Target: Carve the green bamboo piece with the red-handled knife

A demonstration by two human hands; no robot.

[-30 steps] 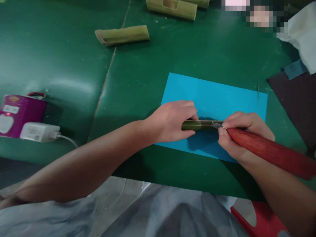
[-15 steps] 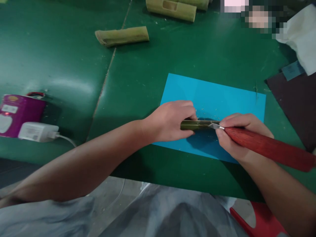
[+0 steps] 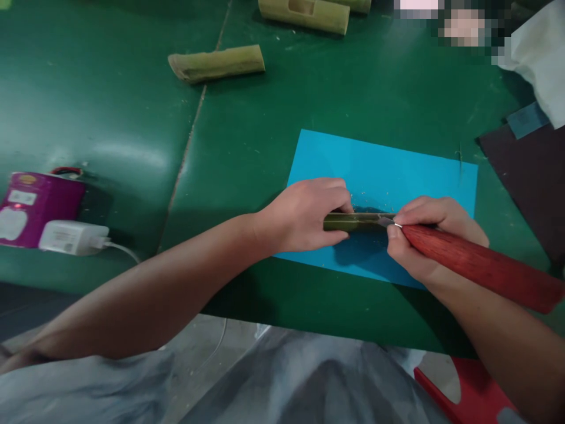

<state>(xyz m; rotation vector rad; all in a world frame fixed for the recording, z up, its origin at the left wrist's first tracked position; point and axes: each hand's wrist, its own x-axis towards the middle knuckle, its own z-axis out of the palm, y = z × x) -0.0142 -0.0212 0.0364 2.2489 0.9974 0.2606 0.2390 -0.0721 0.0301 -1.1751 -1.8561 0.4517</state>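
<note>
My left hand [image 3: 304,215] is closed around one end of a thin green bamboo stick [image 3: 355,221] that lies across a blue sheet [image 3: 384,174] on the green table [image 3: 132,118]. My right hand [image 3: 426,235] is closed on a carving knife with a long red-brown handle [image 3: 477,264]. The small metal blade [image 3: 388,222] rests on the stick's right end, close to my fingertips. Fine shavings dot the blue sheet just beyond the stick.
Two cut bamboo sections [image 3: 216,63] [image 3: 304,13] lie at the far side of the table. A purple box [image 3: 33,203] and a white charger [image 3: 73,237] with its cable sit at the left edge. A dark mat [image 3: 529,182] and white cloth [image 3: 541,56] are at the right.
The knife blade slid a little left along the stick half a second ago and has come back to the right. My left hand has kept its grip in place.
</note>
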